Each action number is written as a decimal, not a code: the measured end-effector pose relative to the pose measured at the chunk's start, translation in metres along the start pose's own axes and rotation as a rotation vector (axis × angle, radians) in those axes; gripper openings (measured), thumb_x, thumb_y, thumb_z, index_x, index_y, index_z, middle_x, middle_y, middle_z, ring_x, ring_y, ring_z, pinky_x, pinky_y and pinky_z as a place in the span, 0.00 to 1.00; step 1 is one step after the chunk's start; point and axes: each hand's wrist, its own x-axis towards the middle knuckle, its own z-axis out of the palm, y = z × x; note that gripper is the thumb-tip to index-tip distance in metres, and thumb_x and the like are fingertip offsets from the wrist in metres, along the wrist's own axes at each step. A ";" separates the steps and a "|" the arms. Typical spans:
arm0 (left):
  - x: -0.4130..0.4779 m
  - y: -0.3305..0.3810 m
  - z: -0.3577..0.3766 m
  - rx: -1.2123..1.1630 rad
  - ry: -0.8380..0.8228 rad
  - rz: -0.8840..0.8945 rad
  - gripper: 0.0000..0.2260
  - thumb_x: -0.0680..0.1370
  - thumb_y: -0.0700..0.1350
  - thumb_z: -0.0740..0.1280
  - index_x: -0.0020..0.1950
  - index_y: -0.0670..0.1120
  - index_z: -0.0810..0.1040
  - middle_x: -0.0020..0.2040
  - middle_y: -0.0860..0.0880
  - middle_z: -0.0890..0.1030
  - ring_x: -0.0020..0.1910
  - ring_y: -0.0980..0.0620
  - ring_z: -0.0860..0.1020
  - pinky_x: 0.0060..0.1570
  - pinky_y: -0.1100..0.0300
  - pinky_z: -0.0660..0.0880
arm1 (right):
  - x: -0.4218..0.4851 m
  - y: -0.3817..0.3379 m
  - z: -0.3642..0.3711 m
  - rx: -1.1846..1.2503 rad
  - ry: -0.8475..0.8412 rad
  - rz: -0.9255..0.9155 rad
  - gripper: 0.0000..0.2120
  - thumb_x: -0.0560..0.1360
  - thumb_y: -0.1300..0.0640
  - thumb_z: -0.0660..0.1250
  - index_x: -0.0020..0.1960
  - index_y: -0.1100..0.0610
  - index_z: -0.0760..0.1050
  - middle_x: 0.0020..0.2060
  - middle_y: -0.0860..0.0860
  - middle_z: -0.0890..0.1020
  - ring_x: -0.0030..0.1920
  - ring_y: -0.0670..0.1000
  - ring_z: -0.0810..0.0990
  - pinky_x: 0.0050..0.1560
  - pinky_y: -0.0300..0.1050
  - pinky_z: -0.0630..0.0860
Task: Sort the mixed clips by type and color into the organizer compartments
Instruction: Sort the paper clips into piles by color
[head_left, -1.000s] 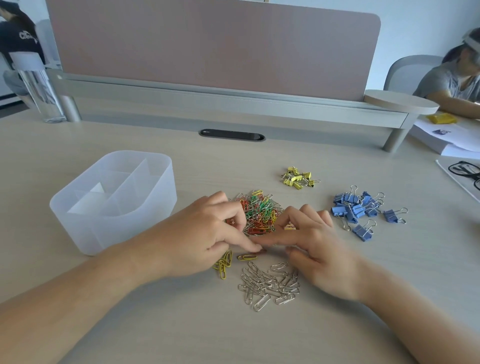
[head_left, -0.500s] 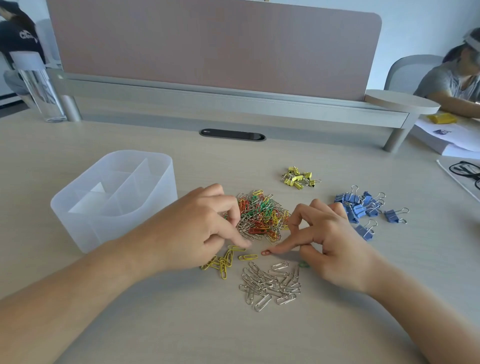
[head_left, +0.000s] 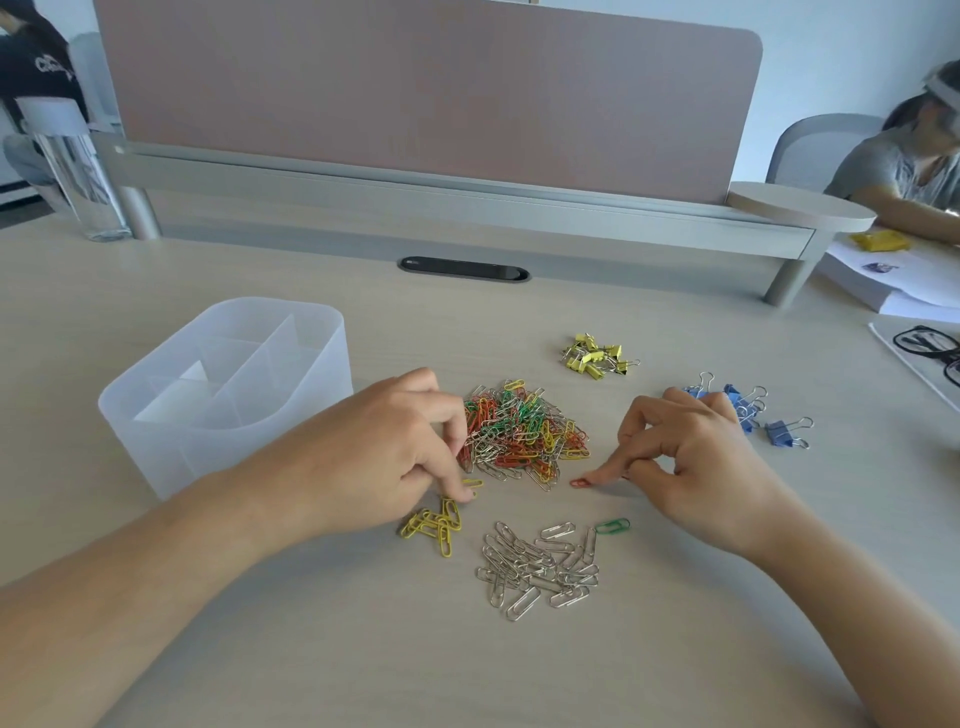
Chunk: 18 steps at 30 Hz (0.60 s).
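A mixed pile of coloured and silver paper clips (head_left: 524, 436) lies mid-table between my hands. My left hand (head_left: 384, 447) presses a fingertip on a yellow paper clip (head_left: 471, 484) just above the small yellow clip group (head_left: 434, 525). With its index finger stretched out, my right hand (head_left: 685, 457) presses on a red paper clip (head_left: 579, 482); its other fingers are curled. A silver clip group (head_left: 540, 566) and one green clip (head_left: 613, 526) lie nearer me. The translucent organizer (head_left: 332, 364) stands at left, its compartments holding no clips that I can see.
Yellow binder clips (head_left: 597, 356) and blue binder clips (head_left: 779, 431) lie in two groups at the right. A clear bottle (head_left: 78, 171) stands far left, and glasses (head_left: 930, 348) and papers far right. A desk divider (head_left: 415, 104) runs along the back. Two people sit beyond.
My hands have drawn apart from the pile's front edge. The right one slid a red clip rightward; the left one slid a yellow clip toward the yellow group. The green clip is uncovered.
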 end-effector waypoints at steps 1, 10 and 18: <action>0.000 0.000 0.000 -0.015 0.007 -0.008 0.17 0.71 0.38 0.65 0.41 0.59 0.86 0.42 0.60 0.75 0.44 0.62 0.66 0.42 0.75 0.63 | 0.000 0.000 -0.001 0.002 0.010 0.018 0.22 0.68 0.57 0.60 0.38 0.28 0.80 0.38 0.41 0.76 0.42 0.45 0.71 0.51 0.40 0.60; 0.000 0.003 0.009 -0.080 -0.013 -0.107 0.25 0.72 0.47 0.50 0.54 0.58 0.84 0.44 0.61 0.74 0.48 0.62 0.67 0.42 0.64 0.71 | -0.003 -0.010 0.001 0.069 -0.035 -0.105 0.26 0.65 0.62 0.60 0.50 0.34 0.81 0.38 0.40 0.74 0.43 0.40 0.68 0.50 0.44 0.60; 0.001 0.004 0.012 0.071 -0.008 -0.062 0.26 0.73 0.37 0.56 0.60 0.61 0.81 0.46 0.61 0.69 0.45 0.58 0.65 0.39 0.60 0.71 | -0.001 -0.006 0.013 -0.012 -0.099 -0.118 0.26 0.67 0.53 0.54 0.58 0.31 0.76 0.43 0.37 0.70 0.48 0.39 0.67 0.52 0.43 0.58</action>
